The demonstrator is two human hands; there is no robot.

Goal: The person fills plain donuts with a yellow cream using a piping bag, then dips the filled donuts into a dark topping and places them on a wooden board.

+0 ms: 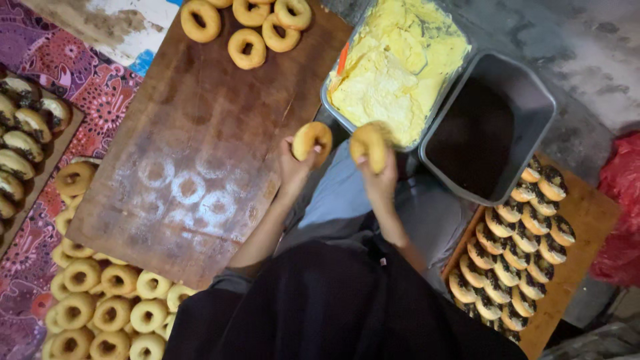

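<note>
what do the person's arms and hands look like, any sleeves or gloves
Both the left hand and the right hand are bare, with no gloves, and no rings or watch visible. The forearms are uncovered; a black garment covers the body nearer the camera.

Two golden, matt-crusted ring doughnuts, one (pixel 312 140) in the left hand (pixel 292 170) and one (pixel 369 145) in the right hand (pixel 380 183), sit above a dark brown wooden board (pixel 200 127), its worn, scratched surface dusted with pale floury rings near the lower edge. A grey rectangular metal tray (pixel 333 100) of dull sheen holds soft, rough-whipped yellow cream (pixel 393 67); beside it a smooth matt grey tub (pixel 527 87) contains dark, grainy sprinkles (pixel 473 137). Purple patterned cloth (pixel 60 67) lies at the board's left edge. A lighter wooden board (pixel 590 220) carries sprinkle-topped doughnuts (pixel 513 257), next to crinkled glossy red plastic (pixel 620 193).
</note>
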